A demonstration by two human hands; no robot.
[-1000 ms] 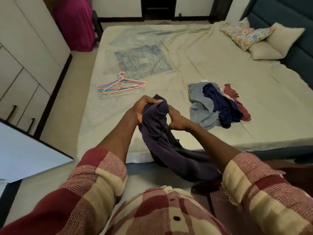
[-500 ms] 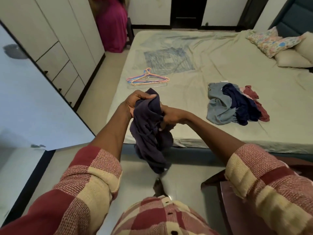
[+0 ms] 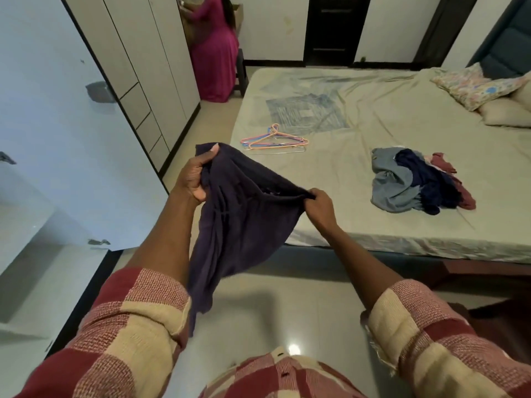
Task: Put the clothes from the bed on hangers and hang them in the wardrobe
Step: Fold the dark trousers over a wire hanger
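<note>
I observe the dark purple garment [image 3: 244, 214] held up in the air between both hands, on the near side of the bed [image 3: 373, 179], out over the floor just off the bed's near edge. The left hand [image 3: 195, 179] grips the garment's upper edge, fingers curled round a bunched fold with the thumb on top; the cloth rises just above this hand and hangs down beside the left forearm. The right hand [image 3: 320, 205] pinches the opposite end of the same edge, its fingers closed on the fabric, lower than the left hand and closer to the bed. The edge runs taut from one hand to the other and the rest of the garment hangs below that line, clear of the bed.

On the bed, beyond the garment, I note a bundle of coloured hangers [image 3: 275, 140] lying flat near the bed's left side. A heap of remaining clothes [image 3: 419, 180], grey, navy and maroon, lies on the bed to the right of the right hand, well apart from it. Pillows [image 3: 482, 87] rest at the bed's far right corner. The wardrobe [image 3: 138, 67] stands left of the bed, across a strip of floor, with an open white door [image 3: 57, 139] in the foreground. A person in a pink dress [image 3: 215, 53] stands past the bed's far left corner.
</note>
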